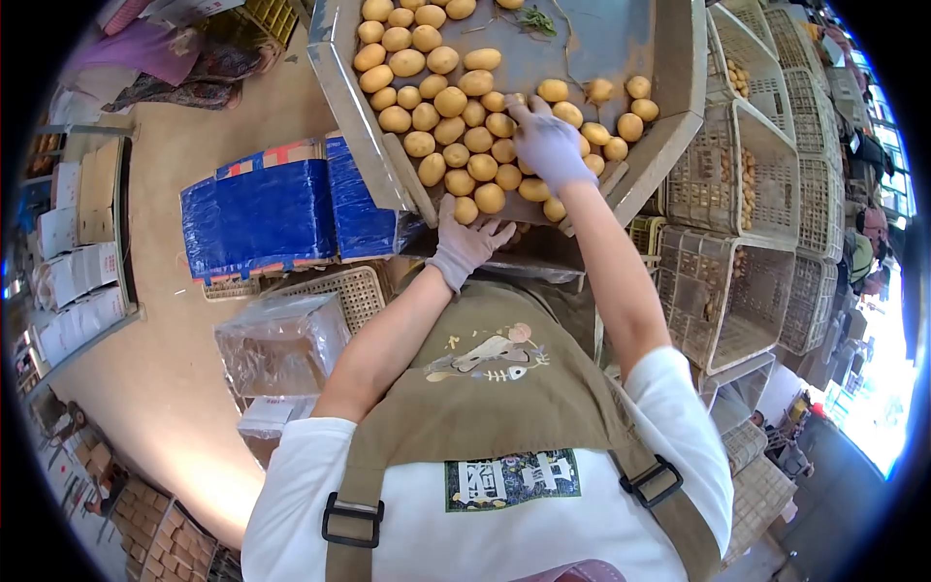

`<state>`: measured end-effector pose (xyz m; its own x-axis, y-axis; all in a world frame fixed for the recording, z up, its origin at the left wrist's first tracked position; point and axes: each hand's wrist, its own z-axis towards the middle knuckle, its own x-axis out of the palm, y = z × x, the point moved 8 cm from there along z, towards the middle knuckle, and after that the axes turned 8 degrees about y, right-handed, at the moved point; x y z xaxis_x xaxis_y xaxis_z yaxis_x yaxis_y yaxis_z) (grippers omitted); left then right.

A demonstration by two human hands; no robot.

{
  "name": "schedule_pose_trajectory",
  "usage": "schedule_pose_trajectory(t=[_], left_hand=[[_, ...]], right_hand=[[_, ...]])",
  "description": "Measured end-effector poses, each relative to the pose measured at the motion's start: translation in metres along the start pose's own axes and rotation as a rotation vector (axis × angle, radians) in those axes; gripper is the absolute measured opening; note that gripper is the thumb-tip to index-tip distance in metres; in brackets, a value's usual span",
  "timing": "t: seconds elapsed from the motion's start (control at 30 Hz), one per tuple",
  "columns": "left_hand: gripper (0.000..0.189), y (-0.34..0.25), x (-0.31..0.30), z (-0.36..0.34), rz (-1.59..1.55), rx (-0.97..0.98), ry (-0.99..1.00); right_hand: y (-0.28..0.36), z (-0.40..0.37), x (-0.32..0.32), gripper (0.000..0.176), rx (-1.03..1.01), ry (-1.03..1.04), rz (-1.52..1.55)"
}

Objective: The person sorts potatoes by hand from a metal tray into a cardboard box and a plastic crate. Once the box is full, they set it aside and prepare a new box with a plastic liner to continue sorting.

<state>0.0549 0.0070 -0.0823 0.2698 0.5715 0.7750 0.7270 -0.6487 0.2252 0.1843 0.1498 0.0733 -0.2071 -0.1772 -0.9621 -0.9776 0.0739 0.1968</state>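
Observation:
Yellow, round potatoes (450, 101) lie in a grey metal sorting tray (606, 44), bunched mostly on its left side and toward its near opening. My right hand (546, 144), in a pale glove, reaches in over them. Its fingers are stretched out and touch potatoes, with nothing visibly gripped. At the tray's near lip is my left hand (467, 242), also gloved, its fingers spread just below the nearest potatoes. What lies under my left palm is hidden. Green leaves (535, 20) and a thin dry stem rest farther back in the tray.
Stacked plastic crates (722, 291), some with potatoes inside, stand along the right. Blue-wrapped boxes (260, 218) and a plastic-covered carton (281, 335) are close on the left. Another person (160, 53) is at the upper left. A shelf with white boxes (82, 281) stands farther left.

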Motion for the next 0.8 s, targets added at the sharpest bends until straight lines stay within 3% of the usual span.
schedule_pose_trajectory(t=[0.1, 0.33, 0.37, 0.47, 0.53, 0.6, 0.7, 0.73, 0.8], left_hand=[[0.070, -0.003, -0.001, -0.003, 0.090, 0.010, 0.045], [0.085, 0.000, 0.003, -0.006, -0.005, 0.055, -0.061], [0.095, 0.001, -0.002, 0.001, -0.021, 0.036, 0.008], [0.095, 0.002, -0.008, 0.006, -0.089, 0.005, 0.007], [0.093, 0.001, -0.006, 0.006, -0.091, -0.009, 0.012], [0.091, 0.001, -0.005, 0.005, -0.079, -0.011, 0.001], [0.086, -0.001, 0.004, 0.002, -0.033, 0.011, -0.029], [0.083, 0.001, 0.003, -0.002, -0.017, 0.016, -0.046], [0.079, -0.003, 0.006, -0.002, 0.035, 0.020, -0.046]], right_hand=[[0.001, 0.036, 0.010, 0.039, 0.176, 0.326, -0.131], [-0.020, -0.037, -0.024, 0.033, -0.037, -0.156, 0.420], [-0.026, -0.060, -0.035, 0.032, -0.062, -0.238, 0.446], [-0.066, -0.149, -0.069, 0.031, -0.065, -0.465, 0.403], [-0.108, -0.212, -0.069, 0.029, 0.169, -0.449, 0.375], [-0.169, -0.265, -0.033, 0.027, 0.530, 0.061, -0.003], [-0.160, -0.251, -0.053, 0.026, 0.391, -0.242, -0.054], [-0.129, -0.215, -0.075, 0.028, 0.223, -0.356, 0.067], [-0.091, -0.150, -0.083, 0.034, 0.109, -0.365, 0.235]])
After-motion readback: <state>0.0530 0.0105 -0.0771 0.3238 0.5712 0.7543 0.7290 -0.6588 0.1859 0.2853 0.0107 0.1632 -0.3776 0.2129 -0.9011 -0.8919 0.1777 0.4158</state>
